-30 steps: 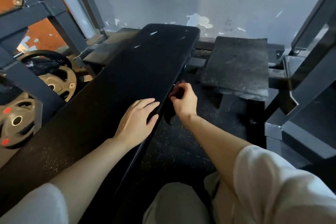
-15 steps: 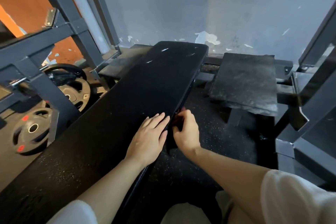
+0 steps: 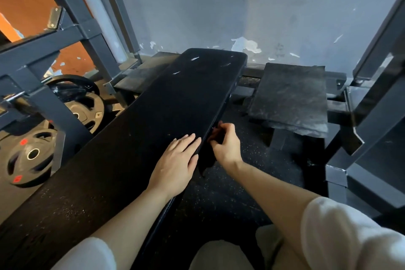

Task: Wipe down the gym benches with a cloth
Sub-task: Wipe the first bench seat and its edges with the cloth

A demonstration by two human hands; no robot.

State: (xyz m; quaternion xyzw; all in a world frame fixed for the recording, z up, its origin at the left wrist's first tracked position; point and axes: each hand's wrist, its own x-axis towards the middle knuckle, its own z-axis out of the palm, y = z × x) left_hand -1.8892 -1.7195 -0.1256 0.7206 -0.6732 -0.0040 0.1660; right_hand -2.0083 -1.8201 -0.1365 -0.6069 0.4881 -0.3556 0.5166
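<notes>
Black round weight plates with red marks (image 3: 32, 155) stand leftmost beside the long black padded bench (image 3: 153, 129). The left hand (image 3: 175, 164) lies flat, fingers straight, on the pad's right edge. The right hand (image 3: 225, 144) pinches a dark cloth (image 3: 205, 160) against the bench's side.

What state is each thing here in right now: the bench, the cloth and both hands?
Bench: dark pad, scuffed, with pale specks.
Dark cloth: hangs at the bench's right edge.
Left hand: flat on the pad, fingers straight.
Right hand: fingers curled, gripping the cloth against the bench's side.
</notes>
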